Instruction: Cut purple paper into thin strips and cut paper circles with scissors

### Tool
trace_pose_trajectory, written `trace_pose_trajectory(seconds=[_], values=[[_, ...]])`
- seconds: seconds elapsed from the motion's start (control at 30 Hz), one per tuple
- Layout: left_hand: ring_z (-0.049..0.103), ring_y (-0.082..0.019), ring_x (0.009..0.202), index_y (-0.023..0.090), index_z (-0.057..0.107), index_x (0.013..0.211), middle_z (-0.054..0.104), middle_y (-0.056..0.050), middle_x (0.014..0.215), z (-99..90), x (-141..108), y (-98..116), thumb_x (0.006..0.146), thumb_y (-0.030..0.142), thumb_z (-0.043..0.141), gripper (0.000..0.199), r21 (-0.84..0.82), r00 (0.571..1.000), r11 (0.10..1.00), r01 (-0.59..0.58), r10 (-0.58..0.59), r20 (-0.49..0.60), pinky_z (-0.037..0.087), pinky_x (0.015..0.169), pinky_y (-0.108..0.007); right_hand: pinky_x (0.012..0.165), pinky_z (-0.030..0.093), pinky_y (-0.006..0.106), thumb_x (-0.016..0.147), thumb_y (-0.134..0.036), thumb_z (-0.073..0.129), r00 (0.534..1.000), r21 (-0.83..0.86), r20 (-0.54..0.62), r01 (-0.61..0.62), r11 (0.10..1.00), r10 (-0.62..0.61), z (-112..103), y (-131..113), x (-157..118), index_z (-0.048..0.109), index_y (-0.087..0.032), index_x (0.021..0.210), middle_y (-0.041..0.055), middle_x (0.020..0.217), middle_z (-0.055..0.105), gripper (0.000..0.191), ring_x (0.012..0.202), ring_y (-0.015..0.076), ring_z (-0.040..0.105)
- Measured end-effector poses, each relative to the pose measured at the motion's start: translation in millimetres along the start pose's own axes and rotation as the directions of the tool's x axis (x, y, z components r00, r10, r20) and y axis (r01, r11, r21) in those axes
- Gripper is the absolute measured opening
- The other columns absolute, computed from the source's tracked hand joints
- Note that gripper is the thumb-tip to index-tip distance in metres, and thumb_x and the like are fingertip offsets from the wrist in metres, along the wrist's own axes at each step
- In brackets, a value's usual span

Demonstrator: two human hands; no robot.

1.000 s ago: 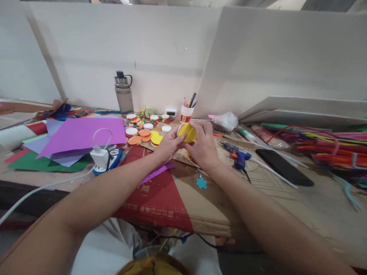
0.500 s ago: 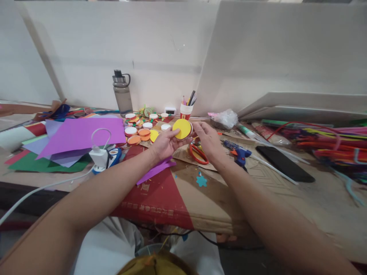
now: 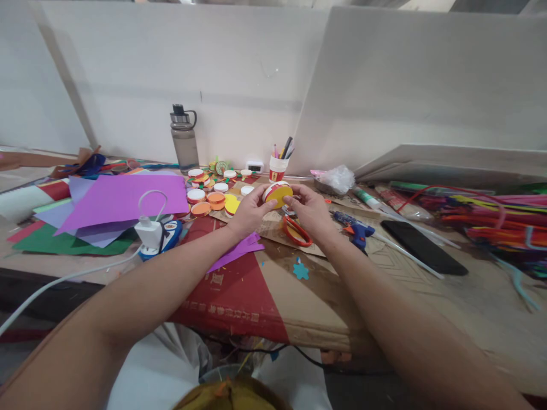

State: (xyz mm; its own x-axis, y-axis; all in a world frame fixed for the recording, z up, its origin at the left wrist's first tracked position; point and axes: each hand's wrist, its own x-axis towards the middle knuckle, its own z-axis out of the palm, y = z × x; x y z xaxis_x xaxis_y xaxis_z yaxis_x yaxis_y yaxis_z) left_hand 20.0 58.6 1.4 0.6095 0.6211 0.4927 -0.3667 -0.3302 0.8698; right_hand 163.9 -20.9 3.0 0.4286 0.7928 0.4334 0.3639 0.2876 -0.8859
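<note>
Between my two hands, above the table, is a short round paper-cup piece [image 3: 280, 196] with a yellow disc face, a red side and a white rim. My left hand [image 3: 253, 212] grips its left side, thumb on the yellow face. Fingers of my right hand [image 3: 306, 206] close on its right edge. Red-handled scissors [image 3: 298, 232] lie just below my right hand. Several similar round pieces, white, orange and yellow, sit left of my hands, among them an orange one [image 3: 200, 209]. Nearer me lie a purple paper strip [image 3: 237, 251] and a blue star-shaped cutout [image 3: 300, 269].
Coloured paper sheets [image 3: 123, 196] and a charger on a power strip [image 3: 160, 239] are at left. A water bottle [image 3: 184, 139] and a cup of pens [image 3: 278, 168] stand at the back. Rightward are a blue glue gun [image 3: 360, 232], a black phone-like slab [image 3: 423, 247] and pipe cleaners [image 3: 504, 222].
The round piece has tilted, so its red side and white rim now show above the yellow face. My right hand has moved left onto it.
</note>
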Motion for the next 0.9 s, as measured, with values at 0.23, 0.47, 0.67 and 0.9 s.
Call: trace_pose_trajectory(seconds=[0.23, 0.47, 0.67, 0.9], values=[[0.061, -0.021, 0.104, 0.019, 0.069, 0.108, 0.069, -0.007, 0.109, 0.7, -2.0, 3.1, 0.078, 0.031, 0.073, 0.032, -0.108, 0.997, 0.992, 0.070, -0.068, 0.022, 0.047, 0.097, -0.033, 0.073, 0.052, 0.034, 0.072, -0.033, 0.068, 1.000, 0.006, -0.004, -0.029, 1.000, 0.029, 1.1, -0.2, 0.0, 0.068, -0.020, 0.098, 0.0035, 0.098, 0.071, 0.029, 0.079, 0.0162, 0.062], [0.066, -0.021, 0.095, 0.018, 0.069, 0.104, 0.071, -0.007, 0.108, -1.6, 1.1, 0.2, 0.075, 0.033, 0.076, 0.033, -0.314, 0.975, 0.923, 0.221, -0.212, 0.063, 0.056, 0.085, -0.036, 0.070, 0.050, 0.032, 0.070, -0.038, 0.070, 0.998, 0.043, 0.004, -0.066, 0.997, 0.065, 1.7, -2.7, -2.5, 0.067, -0.020, 0.090, 0.0015, 0.086, 0.067, 0.027, 0.073, 0.0147, 0.060], [0.065, -0.018, 0.090, 0.016, 0.071, 0.101, 0.071, -0.007, 0.106, -1.8, 1.2, 1.4, 0.074, 0.034, 0.078, 0.034, -0.351, 0.970, 0.904, 0.244, -0.228, 0.088, 0.058, 0.080, -0.033, 0.063, 0.046, 0.028, 0.061, -0.037, 0.077, 0.993, 0.141, -0.008, -0.118, 0.983, 0.120, 1.7, -5.7, -3.4, 0.065, -0.019, 0.082, -0.0012, 0.077, 0.064, 0.030, 0.066, 0.0118, 0.055], [0.065, -0.014, 0.073, 0.013, 0.072, 0.094, 0.073, -0.009, 0.093, -4.7, 2.5, 3.8, 0.081, 0.031, 0.072, 0.022, -0.299, 0.939, 0.891, 0.343, -0.334, 0.082, 0.056, 0.061, -0.025, 0.055, 0.041, 0.025, 0.056, -0.043, 0.082, 0.972, 0.222, 0.053, -0.237, 0.946, 0.231, 2.7, -7.3, -4.2, 0.063, -0.019, 0.077, -0.0032, 0.068, 0.060, 0.037, 0.055, 0.0084, 0.047]])
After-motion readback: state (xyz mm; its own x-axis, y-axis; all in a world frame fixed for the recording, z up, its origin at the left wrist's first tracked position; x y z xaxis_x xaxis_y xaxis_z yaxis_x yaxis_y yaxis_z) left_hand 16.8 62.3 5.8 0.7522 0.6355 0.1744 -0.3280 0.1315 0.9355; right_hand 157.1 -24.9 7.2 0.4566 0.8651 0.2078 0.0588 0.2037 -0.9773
